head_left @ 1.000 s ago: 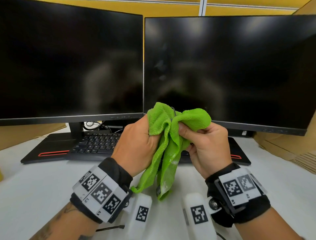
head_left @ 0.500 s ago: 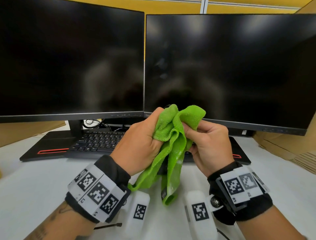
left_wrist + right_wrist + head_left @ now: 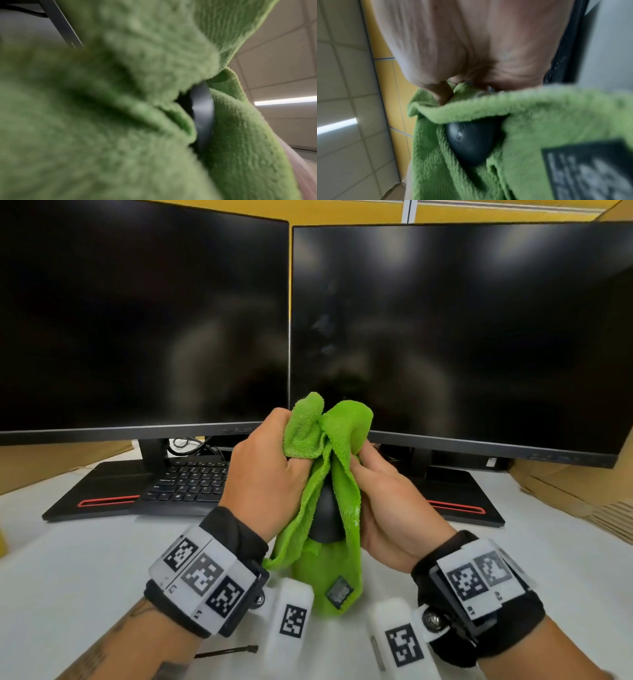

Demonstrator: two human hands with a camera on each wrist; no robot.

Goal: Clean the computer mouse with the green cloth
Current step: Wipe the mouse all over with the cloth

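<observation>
A green cloth is wrapped round a black computer mouse, both held up in the air above the desk. My left hand grips the cloth's left fold near its top. My right hand holds the cloth-covered mouse from the right, fingers curled round it. The rounded back of the mouse peeks out between cloth folds in the right wrist view. In the left wrist view the cloth fills the picture, with a dark strip of mouse in a gap. A dark label hangs on the cloth's lower end.
Two dark monitors stand side by side right behind my hands. A black keyboard lies on a black desk mat under them. Cardboard lies at the right on the white desk. A black cable tie lies near my left forearm.
The cloth has shifted over the mouse: both hands turned and rose slightly, the folds parted, and the mouse's black back now shows between them.
</observation>
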